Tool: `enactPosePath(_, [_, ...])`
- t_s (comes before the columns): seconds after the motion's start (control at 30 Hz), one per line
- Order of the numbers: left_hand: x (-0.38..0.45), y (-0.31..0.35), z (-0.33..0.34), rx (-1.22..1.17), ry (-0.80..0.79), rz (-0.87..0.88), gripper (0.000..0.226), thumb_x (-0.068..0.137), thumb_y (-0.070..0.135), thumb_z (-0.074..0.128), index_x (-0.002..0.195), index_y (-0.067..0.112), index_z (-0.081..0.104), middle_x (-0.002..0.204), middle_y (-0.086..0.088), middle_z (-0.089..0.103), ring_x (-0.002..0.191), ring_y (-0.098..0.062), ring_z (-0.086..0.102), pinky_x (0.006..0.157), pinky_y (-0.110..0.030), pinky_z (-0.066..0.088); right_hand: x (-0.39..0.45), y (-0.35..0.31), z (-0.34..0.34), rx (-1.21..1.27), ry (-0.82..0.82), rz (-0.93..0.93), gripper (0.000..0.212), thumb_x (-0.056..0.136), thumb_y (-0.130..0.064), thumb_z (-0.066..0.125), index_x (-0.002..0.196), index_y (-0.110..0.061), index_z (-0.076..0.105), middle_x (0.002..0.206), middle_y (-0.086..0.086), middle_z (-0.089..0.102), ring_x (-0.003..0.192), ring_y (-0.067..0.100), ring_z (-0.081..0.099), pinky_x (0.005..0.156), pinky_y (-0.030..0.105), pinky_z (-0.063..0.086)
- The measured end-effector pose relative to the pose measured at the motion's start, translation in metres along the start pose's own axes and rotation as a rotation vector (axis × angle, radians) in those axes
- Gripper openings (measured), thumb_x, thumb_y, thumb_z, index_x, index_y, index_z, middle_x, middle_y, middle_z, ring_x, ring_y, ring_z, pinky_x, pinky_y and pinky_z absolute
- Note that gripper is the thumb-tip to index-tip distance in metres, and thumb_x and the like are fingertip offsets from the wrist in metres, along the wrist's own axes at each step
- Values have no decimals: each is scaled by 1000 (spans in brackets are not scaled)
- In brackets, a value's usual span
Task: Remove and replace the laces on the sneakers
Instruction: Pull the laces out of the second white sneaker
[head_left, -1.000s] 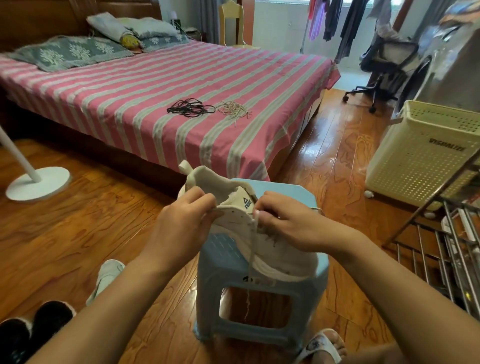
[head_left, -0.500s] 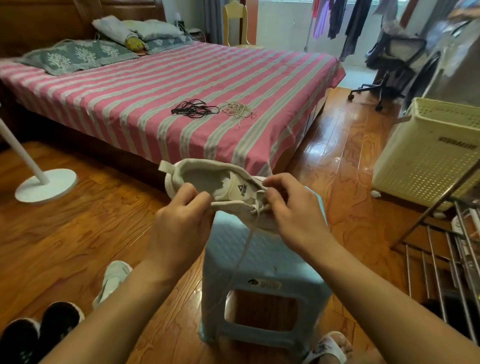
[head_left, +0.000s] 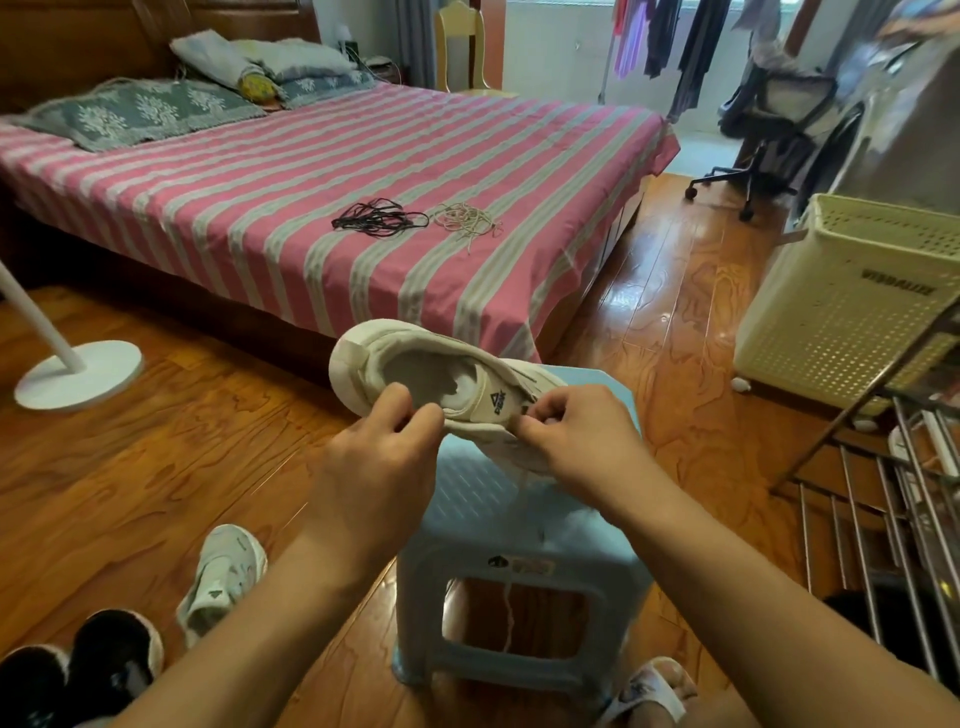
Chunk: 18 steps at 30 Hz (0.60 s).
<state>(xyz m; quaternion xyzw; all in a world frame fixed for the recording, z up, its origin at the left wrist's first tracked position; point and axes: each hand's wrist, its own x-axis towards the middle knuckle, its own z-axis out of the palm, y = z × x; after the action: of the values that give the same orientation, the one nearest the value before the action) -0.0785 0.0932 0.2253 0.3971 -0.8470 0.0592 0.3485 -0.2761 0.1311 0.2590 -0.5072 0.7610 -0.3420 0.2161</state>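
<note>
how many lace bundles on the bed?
2. A black lace bundle lies mid-bed near the front edge; a beige lace bundle sits just to its right. Nothing looks hidden, though the pillows could cover more.

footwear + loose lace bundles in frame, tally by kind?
White sneakers: 2, one held over the stool, one on the floor
Black shoes: 2, bottom left
Sandals: 1, on a foot
Lace bundles on the bed: 2, black, beige
Total: 7
</note>
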Motion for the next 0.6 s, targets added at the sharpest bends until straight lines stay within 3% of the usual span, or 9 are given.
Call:
enactPosePath(0.07, [4, -2, -1, -17, 2, -52, 16, 91, 3, 73, 85, 8, 60, 81, -4, 48, 47, -21, 41, 37, -26, 39, 1, 0, -7, 188, -91, 85, 24, 84, -17, 71, 62, -7, 68, 56, 1, 55, 56, 17, 49, 57, 33, 42])
enactPosePath(0.2, [7, -6, 2, -5, -9, -92, 17, 92, 4, 72, 86, 9, 57, 82, -4, 46, 47, -27, 45, 36, -34, 44, 0, -2, -14, 335, -278, 211, 21, 88, -13, 68, 68, -6, 74, 63, 7, 62, 54, 13, 54, 53, 28, 45])
enactPosePath(0.33, [3, 2, 6, -6, -37, -69, 15, 93, 7, 71, 87, 12, 57, 83, -2, 45, 47, -24, 43, 36, -32, 43, -2, -1, -4, 233, -142, 231, 23, 89, -22, 70, 71, -10, 75, 74, 13, 71, 65, 21, 61, 60, 40, 57])
enactPosePath(0.4, [2, 6, 6, 10, -46, -61, 17, 89, 0, 72, 87, 10, 58, 83, -3, 45, 46, -22, 40, 35, -30, 41, -4, -3, -6, 286, -151, 253, 18, 90, -17, 69, 75, -9, 76, 79, 14, 70, 69, 20, 61, 59, 35, 57])
enactPosePath(0.5, [6, 7, 5, 37, -61, -72, 22, 86, -7, 70, 87, 9, 56, 83, -6, 44, 45, -24, 37, 36, -30, 40, -4, -4, -14, 638, -330, 406, 9, 87, -3, 62, 84, -8, 69, 67, 7, 59, 57, 13, 50, 57, 29, 47])
enactPosePath(0.6, [12, 2, 2, 52, -51, -47, 20, 85, -5, 74, 87, 6, 58, 83, -9, 47, 47, -20, 33, 42, -22, 29, -1, 4, -20, 996, -534, 558, 10, 85, -6, 58, 85, -13, 65, 60, -3, 41, 51, 9, 34, 63, 27, 36])
